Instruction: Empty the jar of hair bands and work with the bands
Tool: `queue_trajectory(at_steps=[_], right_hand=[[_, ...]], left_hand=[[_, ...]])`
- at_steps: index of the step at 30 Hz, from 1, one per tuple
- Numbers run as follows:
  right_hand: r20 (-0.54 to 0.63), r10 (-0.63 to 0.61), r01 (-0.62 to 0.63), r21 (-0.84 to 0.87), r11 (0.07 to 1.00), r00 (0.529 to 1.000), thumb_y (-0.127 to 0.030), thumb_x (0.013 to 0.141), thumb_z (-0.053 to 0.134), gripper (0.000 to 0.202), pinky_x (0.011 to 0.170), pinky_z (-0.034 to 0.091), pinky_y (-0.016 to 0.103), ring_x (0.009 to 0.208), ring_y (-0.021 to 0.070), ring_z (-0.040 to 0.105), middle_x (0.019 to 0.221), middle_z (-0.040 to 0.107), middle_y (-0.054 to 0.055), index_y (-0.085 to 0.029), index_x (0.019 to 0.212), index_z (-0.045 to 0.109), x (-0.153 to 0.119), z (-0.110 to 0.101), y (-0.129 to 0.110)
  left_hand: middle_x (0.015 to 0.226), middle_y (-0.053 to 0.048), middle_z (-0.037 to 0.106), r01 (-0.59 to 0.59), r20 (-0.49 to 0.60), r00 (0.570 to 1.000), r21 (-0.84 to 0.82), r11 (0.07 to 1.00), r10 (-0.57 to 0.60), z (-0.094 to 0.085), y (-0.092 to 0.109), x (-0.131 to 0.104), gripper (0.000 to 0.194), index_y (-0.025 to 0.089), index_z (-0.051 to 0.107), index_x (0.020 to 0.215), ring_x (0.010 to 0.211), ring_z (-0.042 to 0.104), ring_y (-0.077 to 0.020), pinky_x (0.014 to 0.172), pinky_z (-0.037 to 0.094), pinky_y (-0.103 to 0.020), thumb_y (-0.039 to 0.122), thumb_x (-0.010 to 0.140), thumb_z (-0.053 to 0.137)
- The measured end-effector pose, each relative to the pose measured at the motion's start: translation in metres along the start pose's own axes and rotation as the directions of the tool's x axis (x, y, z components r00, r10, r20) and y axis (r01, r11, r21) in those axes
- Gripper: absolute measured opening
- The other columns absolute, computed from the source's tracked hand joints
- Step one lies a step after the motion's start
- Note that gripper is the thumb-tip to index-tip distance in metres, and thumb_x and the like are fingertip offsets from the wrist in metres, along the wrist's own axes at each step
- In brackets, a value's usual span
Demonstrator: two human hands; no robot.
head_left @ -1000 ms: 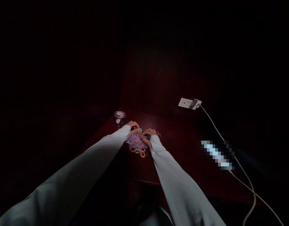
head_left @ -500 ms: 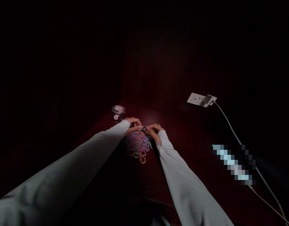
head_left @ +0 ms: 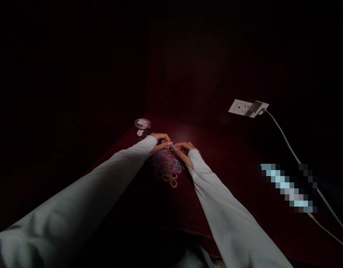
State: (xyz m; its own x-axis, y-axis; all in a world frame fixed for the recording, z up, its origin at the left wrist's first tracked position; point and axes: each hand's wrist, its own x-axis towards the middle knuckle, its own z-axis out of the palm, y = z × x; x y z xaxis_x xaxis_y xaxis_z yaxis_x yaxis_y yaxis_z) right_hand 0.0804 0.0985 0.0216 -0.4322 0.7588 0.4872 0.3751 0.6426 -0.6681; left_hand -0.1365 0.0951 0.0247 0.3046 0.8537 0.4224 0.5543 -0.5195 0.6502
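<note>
A heap of small pastel elastic hair ties (head_left: 166, 165) in purple, pink and green lies on the dark red table. Several rounder yellow and pink hair ties (head_left: 174, 182) sit at its near edge. Over the far side of the heap my left hand (head_left: 161, 138) bends its fingers into a pinch. My right hand (head_left: 185, 148) pinches right beside it, the fingertips of both almost meeting. Whatever lies between the fingertips is too small and dark to make out.
A clear round container (head_left: 142, 124) with pink and white pieces stands beyond my left hand. On the right a white wall socket (head_left: 240, 108) holds a plug with a white cable (head_left: 288, 143). A pixelated bright object (head_left: 285, 188) lies below it.
My two hands have come closer together, so their fingertips nearly touch. The whole view has shifted a little, with the table things appearing higher and further right.
</note>
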Motion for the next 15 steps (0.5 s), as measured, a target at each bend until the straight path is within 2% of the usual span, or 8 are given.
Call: queue_trajectory(at_steps=[3, 8, 15], right_hand=[[0.061, -0.056, 0.058, -0.027, 0.998, 0.997, -0.051, 0.089, 0.063, 0.028, 0.085, 0.042, 0.033, 0.083, 0.0168, 0.056, 0.081, 0.069, 0.0, -0.026, 0.089, 0.077, 0.001, 0.003, -0.001], [0.116, -0.102, 0.109, -0.056, 0.992, 0.988, -0.043, 0.088, 0.067, 0.021, 0.084, 0.042, 0.033, 0.084, 0.0178, 0.055, 0.079, 0.07, 0.0, -0.027, 0.083, 0.078, 0.003, 0.002, -0.001], [0.078, -0.107, 0.113, -0.075, 0.991, 0.991, -0.044, 0.09, 0.066, 0.021, 0.081, 0.043, 0.035, 0.083, 0.0205, 0.055, 0.08, 0.072, 0.003, -0.027, 0.088, 0.08, 0.007, -0.021, 0.002]], left_hand=[[0.071, 0.001, 0.064, -0.012, -0.011, 1.0, -0.015, 1.0, 0.011, 0.0, 0.008, -0.003, 0.032, 0.016, 0.071, 0.088, 0.066, 0.053, -0.0113, 0.063, 0.039, -0.022, 0.045, 0.091, 0.059], [0.069, 0.001, 0.066, -0.023, 0.001, 1.0, -0.049, 0.999, 0.023, -0.002, 0.019, -0.007, 0.029, 0.015, 0.073, 0.087, 0.063, 0.053, -0.0102, 0.06, 0.037, -0.02, 0.041, 0.091, 0.06], [0.071, 0.0, 0.066, -0.093, -0.032, 0.995, -0.008, 0.996, 0.092, -0.001, 0.008, -0.004, 0.029, 0.016, 0.076, 0.086, 0.062, 0.05, -0.0096, 0.06, 0.038, -0.02, 0.039, 0.09, 0.06]])
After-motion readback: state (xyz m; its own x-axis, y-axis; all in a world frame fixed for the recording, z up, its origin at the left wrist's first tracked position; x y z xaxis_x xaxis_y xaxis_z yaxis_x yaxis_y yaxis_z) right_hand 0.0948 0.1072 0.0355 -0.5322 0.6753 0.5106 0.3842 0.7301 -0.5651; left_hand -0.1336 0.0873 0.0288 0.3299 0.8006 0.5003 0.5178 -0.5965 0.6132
